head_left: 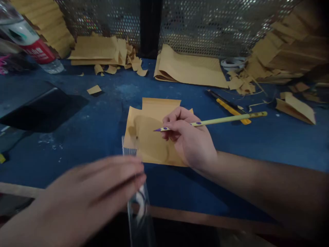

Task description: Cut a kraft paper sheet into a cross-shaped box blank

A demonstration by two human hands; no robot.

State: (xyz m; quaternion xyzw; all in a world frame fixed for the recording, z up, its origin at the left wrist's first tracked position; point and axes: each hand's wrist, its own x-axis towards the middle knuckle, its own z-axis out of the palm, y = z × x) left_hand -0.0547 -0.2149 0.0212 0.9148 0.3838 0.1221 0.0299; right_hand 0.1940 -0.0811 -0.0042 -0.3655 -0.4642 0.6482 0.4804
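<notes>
My right hand (pixel 194 140) is closed around a pale yellow pencil (pixel 226 119) with purple spots, its purple tip pointing left. Beneath that hand lies a brown piece of card (pixel 154 147) with its corners cut away, flat on the blue table. My left hand (pixel 108 188), somewhat blurred, pinches a clear plastic ruler (pixel 140 212). The ruler's far end overlaps the card's lower left corner, and its near end reaches past the table's front edge. Whether the ruler touches the card I cannot tell.
Behind the card lie folded brown paper (pixel 192 68) and a stack of brown pieces (pixel 95 49) with scraps. A yellow and black cutter (pixel 228 106) rests to the right. On the left are a dark flat object (pixel 33 106) and a plastic bottle (pixel 33 44). A perforated metal panel (pixel 205 27) stands behind.
</notes>
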